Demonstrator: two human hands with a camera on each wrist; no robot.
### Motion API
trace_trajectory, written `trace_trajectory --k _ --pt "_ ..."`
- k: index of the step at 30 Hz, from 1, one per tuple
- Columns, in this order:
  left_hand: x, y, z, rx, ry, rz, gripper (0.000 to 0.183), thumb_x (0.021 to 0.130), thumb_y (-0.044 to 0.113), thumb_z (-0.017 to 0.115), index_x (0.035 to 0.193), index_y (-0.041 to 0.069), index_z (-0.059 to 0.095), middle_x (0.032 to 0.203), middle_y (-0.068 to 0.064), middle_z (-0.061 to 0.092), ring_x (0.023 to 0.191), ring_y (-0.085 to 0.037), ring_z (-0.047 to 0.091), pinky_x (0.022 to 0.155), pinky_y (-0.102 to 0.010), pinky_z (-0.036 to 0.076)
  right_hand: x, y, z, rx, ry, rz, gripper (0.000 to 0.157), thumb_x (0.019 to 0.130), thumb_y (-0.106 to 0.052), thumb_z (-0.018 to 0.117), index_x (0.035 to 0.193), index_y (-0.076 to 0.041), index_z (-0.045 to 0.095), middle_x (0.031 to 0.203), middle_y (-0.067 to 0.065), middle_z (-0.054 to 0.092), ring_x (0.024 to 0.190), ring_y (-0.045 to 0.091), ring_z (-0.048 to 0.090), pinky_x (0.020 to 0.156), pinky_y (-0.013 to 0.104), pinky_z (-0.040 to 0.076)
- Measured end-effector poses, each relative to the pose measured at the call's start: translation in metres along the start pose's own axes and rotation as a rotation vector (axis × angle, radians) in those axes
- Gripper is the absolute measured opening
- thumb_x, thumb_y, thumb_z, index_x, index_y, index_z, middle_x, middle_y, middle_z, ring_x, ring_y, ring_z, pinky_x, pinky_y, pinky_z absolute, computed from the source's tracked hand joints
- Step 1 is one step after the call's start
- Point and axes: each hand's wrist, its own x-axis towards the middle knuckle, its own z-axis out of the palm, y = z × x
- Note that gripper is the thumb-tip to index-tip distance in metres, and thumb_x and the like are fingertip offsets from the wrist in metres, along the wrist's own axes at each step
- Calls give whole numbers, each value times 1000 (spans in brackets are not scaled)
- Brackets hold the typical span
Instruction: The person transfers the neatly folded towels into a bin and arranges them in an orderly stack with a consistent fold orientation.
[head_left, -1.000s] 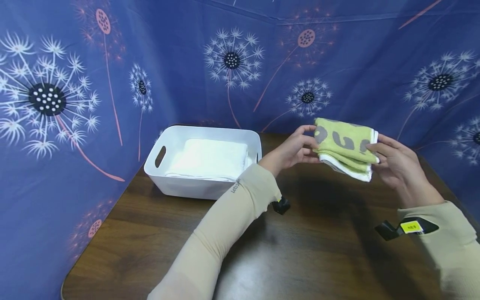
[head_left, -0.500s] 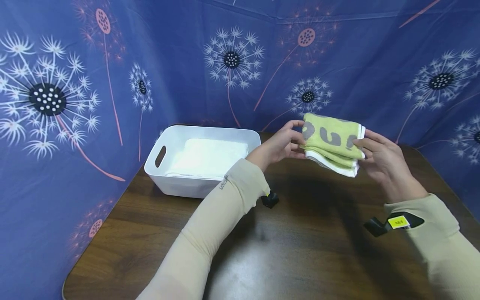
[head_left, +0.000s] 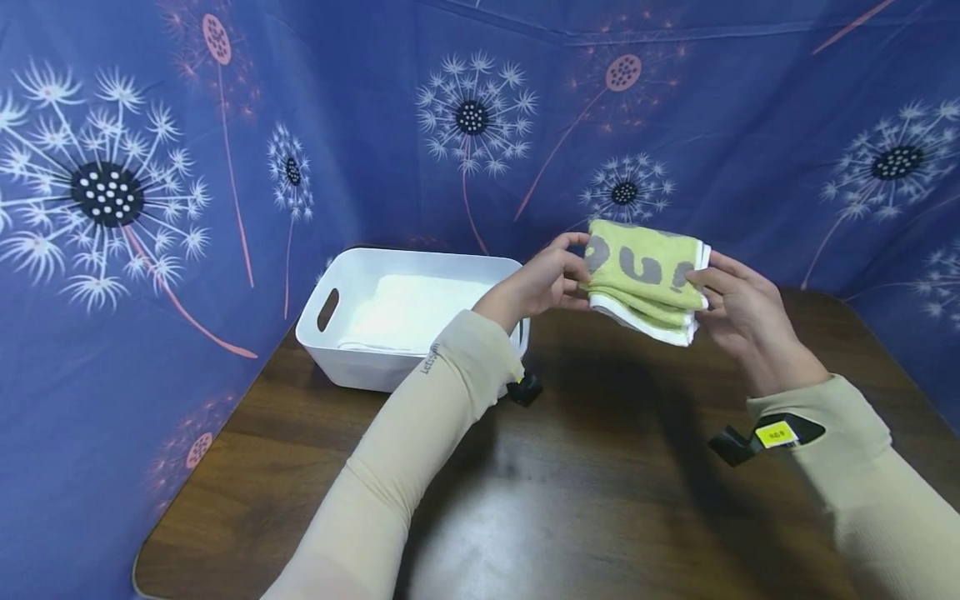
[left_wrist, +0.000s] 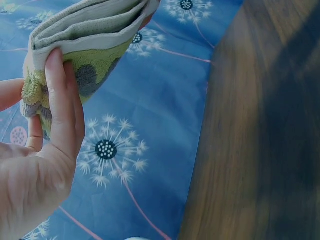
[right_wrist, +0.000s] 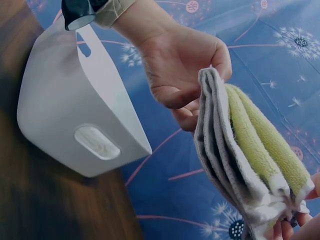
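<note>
A folded yellow-green towel [head_left: 645,268] with grey print and white edging is held up above the table, right of the white bin. My left hand [head_left: 542,280] pinches its left end, and my right hand [head_left: 750,310] grips the right end between thumb and fingers. In the left wrist view, the left hand [left_wrist: 50,160] has fingertips pressed on the towel [left_wrist: 92,60] at its stacked white edges. The right wrist view shows the towel's layers [right_wrist: 255,145] hanging between the left hand [right_wrist: 182,62] and the right hand [right_wrist: 311,222].
On the left of the brown wooden table [head_left: 570,500] stands a white bin [head_left: 360,367] with side handle holes. White folded cloth [head_left: 412,308] lies in it. A blue dandelion-print curtain [head_left: 360,125] borders the table behind and to the sides.
Both hands have carried the towel left, toward the bin, and slightly up in view. The towel stays folded and held at both ends. The head view has shifted a little.
</note>
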Motion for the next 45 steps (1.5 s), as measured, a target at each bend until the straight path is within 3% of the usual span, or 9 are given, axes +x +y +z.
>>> trace_trajectory --k 3,12,23,29,45 --pt "-2 2 -6 8 4 7 58 82 -9 42 133 18 35 105 -13 43 83 -27 54 60 -36 50 1 2 7 -28 -2 -9 70 80 6 68 140 -13 38 100 1 61 95 12 58 70 28 51" --pt "-9 9 -22 29 6 8 57 83 -9 41 132 19 34 102 -13 44 80 -27 54 60 -36 49 3 9 26 -22 -3 -34 64 80 7 68 135 -10 40 103 3 59 100 14 55 70 27 51" --pt "-18 20 -42 53 24 11 57 83 -9 41 132 19 32 102 -12 47 77 -25 56 56 -33 49 8 18 51 -88 10 -36 76 81 1 68 145 -12 29 133 3 42 122 18 40 73 25 48" --pt "-20 23 -52 54 29 11 54 82 -9 41 128 19 35 103 -12 49 80 -25 57 59 -34 50 9 21 60 -91 15 -34 75 81 0 70 144 -12 32 133 5 42 121 19 42 74 25 48" --pt "-34 42 -79 136 58 2 59 80 -7 41 131 20 32 110 -13 49 91 -28 57 87 -49 44 14 34 93 -108 4 -49 65 84 3 63 142 -9 36 120 7 48 101 17 52 71 24 50"
